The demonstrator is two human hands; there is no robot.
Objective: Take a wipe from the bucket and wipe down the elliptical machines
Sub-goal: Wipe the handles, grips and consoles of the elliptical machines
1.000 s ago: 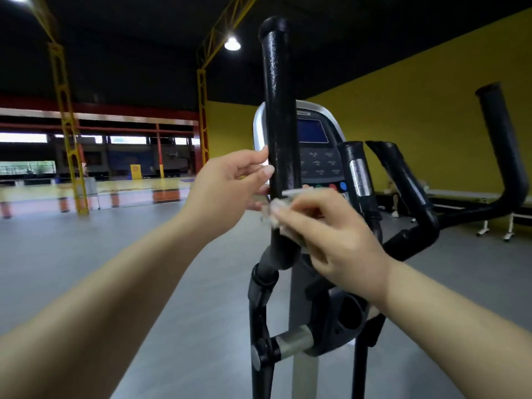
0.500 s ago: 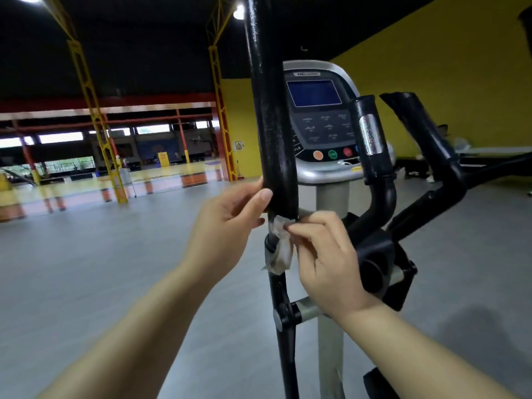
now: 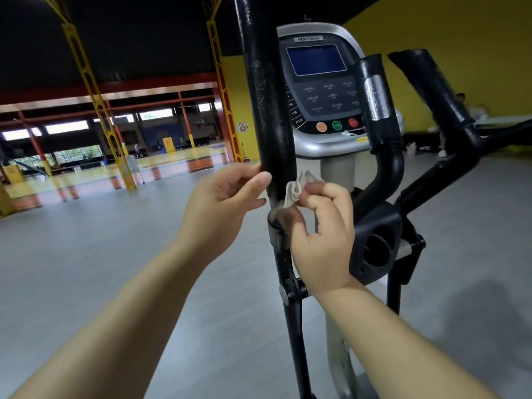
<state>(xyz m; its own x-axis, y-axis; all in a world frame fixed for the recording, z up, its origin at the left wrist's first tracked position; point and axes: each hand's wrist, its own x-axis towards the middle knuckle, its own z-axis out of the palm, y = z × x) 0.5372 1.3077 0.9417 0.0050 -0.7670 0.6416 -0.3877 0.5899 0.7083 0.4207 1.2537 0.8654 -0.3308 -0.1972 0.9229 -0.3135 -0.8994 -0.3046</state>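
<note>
Crumpled white wipe [image 3: 293, 191], pinched between thumb and curled fingertips of the right hand [image 3: 322, 234]. Sits against the right side of the elliptical's long black moving handlebar [image 3: 264, 96], low on the bar, just above the collar where the bar narrows. Bunches up above the fingers in a few folds.

Right hand in front of the bar, its back toward the camera, fingers folded tight over the wipe, forearm coming in from the lower right.

Left hand [image 3: 221, 203] on the other side of the same bar, level with the wipe. Thumb tip and forefinger at the bar's left edge, remaining fingers loosely curled, nothing seen in its hold. Hard to tell whether thumb and forefinger actually clamp the bar.

Just behind the bar, the silver-and-grey console [image 3: 313, 139] with a blue screen [image 3: 316, 59] and, below it, an orange button [image 3: 321, 127], a green button [image 3: 336, 125] and a red button [image 3: 353, 122]. Right of the console, a short black fixed grip with a silver sensor band [image 3: 377, 102]; further right, a second black grip [image 3: 431, 90]. Below these, a black housing with a round opening [image 3: 374, 246], close beside the right hand.

All around, grey gym floor [image 3: 86, 269]; a yellow wall [image 3: 460, 53] at right, yellow truss columns [image 3: 95, 96] at left.
</note>
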